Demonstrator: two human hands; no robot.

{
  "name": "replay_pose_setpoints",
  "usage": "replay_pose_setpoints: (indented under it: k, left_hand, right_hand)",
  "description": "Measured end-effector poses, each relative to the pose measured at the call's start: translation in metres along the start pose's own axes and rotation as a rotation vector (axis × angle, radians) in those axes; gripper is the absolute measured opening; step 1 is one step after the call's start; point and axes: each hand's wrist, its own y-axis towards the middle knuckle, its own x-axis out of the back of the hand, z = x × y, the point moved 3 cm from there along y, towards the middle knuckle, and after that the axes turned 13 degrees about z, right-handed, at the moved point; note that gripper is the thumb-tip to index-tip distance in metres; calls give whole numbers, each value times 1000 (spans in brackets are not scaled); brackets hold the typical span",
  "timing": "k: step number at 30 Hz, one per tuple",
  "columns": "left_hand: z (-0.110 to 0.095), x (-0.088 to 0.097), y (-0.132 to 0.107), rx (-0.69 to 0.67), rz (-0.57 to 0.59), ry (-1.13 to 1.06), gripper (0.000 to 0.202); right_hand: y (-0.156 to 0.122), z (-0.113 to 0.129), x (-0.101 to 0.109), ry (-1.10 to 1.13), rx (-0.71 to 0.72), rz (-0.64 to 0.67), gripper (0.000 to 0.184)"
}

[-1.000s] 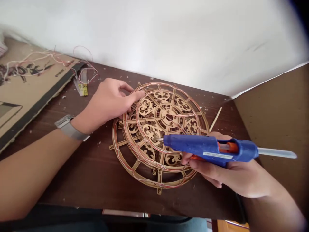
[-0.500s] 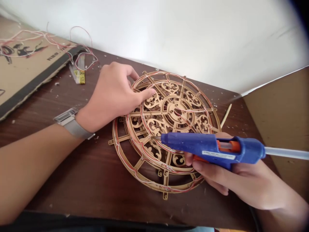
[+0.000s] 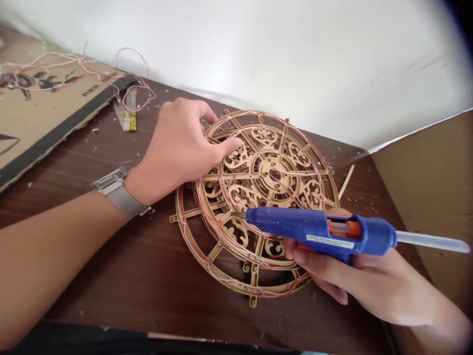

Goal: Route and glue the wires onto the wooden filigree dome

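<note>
Stacked round frames, gold-brown with scrollwork and spokes, lie on the dark wooden table; the upper frame (image 3: 254, 176) carries red and white wires along its rings. My left hand (image 3: 188, 140) grips the upper frame's far left rim, thumb on top and fingers around the outer edge. In my right hand (image 3: 343, 276) is a blue hot glue gun (image 3: 291, 224), a clear glue stick (image 3: 432, 240) jutting from its back. Its metal nozzle points left, at the wired ring near the lower left spokes; whether it touches is unclear. The glue gun covers part of the frames' right side.
Printed cardboard (image 3: 55, 113) lies at the left with tangled red and white wires (image 3: 74, 61) on it. Beside it are clear strips with a yellow label (image 3: 128, 121). A pale stick (image 3: 346, 181) and white scraps lie about. A white wall stands behind, a brown panel (image 3: 428, 182) at right.
The whole view has shifted slightly, so most things sit a little further right and lower. The glue gun's rear has swung slightly left and down, while its nozzle stays by the same ring.
</note>
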Motion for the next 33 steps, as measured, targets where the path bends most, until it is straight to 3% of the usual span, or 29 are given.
replay_pose_setpoints:
  k: [5,10,13,18,26,33]
  left_hand:
    - [-4,1,-2,3,-23,32,45]
    - [-8,3,-6,0,-36,17,46]
    - [-9,4,-6,-3,-37,-22,46]
    - [-11,8,-6,-1,-59,-67,43]
    - [-13,9,-9,-35,-78,-128,44]
    - [-12,10,-8,-50,-68,-105,44]
  right_hand:
    - [-4,-3,0,42,-23,-4,36]
    - [-12,-7,-2,120,-152,-8,47]
    - [-15,-6,-4,191,-235,-41,47]
    - [-16,-9,-4,230,-211,54,45]
    - [-24,-18,-2,220,-245,56,35]
    - [-25,2,-16,251,-345,-175,48]
